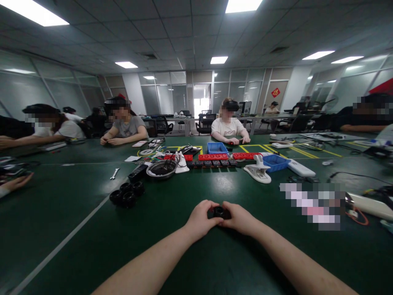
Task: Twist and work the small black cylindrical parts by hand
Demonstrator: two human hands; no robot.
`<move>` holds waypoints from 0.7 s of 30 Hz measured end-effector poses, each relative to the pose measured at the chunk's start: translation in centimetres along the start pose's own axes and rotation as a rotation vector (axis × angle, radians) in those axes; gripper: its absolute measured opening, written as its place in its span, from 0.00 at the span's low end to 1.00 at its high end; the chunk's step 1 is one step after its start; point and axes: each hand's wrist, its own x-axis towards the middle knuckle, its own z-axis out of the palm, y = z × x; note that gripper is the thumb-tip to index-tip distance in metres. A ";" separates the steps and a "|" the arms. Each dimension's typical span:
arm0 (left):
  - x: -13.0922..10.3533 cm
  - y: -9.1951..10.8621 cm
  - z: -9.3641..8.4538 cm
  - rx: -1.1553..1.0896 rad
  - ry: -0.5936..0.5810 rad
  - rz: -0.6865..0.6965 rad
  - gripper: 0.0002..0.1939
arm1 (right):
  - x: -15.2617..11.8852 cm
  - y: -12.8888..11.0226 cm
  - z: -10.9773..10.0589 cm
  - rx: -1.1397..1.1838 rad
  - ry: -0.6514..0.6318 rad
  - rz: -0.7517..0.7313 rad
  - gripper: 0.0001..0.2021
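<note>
Both of my hands meet at the middle of the green table, closed around a small black round part (219, 211) with a hole in its top. My left hand (202, 217) grips it from the left, thumb in front and fingers behind. From the right, my right hand (238, 218) grips the same part, its thumb close to the left thumb. Fingers hide the part's sides. Farther left stands a cluster of several glossy black round parts (126, 194) that look similar, also with hollow tops.
A wrench (114, 174) lies at the left. Beyond my hands are a metal bowl (161, 169), red socket strips (212, 157), a white clip base (258, 171) and blue trays (275, 162). Several people sit around the table; a co-worker's hand (18, 183) reaches in at far left.
</note>
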 end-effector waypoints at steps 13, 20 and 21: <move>0.0 0.4 -0.5 -0.031 -0.051 0.046 0.19 | 0.0 1.3 -1.0 0.258 -0.150 -0.134 0.11; -0.2 0.5 -0.2 0.014 -0.008 -0.003 0.17 | 0.0 0.1 -0.5 0.126 -0.076 -0.008 0.09; -0.2 0.5 -0.1 0.027 0.011 -0.027 0.17 | -0.1 -0.2 -0.4 0.065 -0.046 0.020 0.10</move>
